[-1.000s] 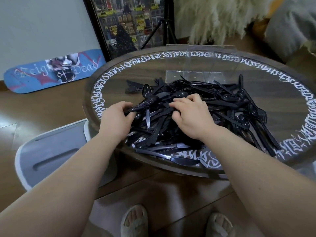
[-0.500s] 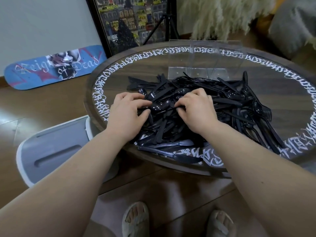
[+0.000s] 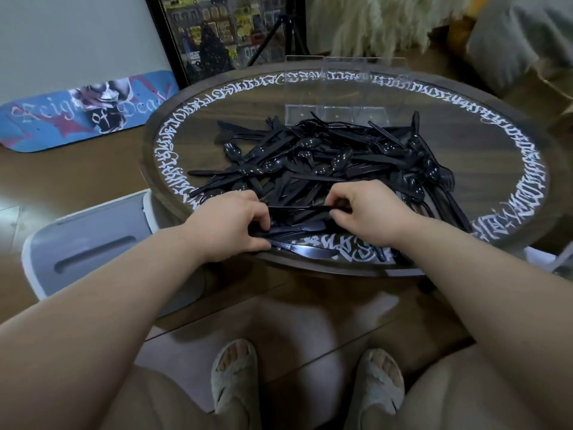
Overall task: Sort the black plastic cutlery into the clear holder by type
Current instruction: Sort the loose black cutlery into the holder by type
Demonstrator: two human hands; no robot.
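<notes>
Cutlery (image 3: 328,169) heaped mid-table, axes mixed | left hand (image 3: 231,225), right hand (image 3: 369,209) fingers pinch 1 piece (image 3: 297,209) crosswise by near edge | clear holder (image 3: 344,88) far edge, contents unclear

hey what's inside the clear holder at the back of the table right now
Nothing shows inside the clear acrylic holder; its visible compartments look empty. The heap of black plastic cutlery covers its lower front edge, so that part can't be checked.

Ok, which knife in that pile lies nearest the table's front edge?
The knife just below the left hand, lying flat across the white lettering at the table rim. The other cutlery sits further in.
</notes>
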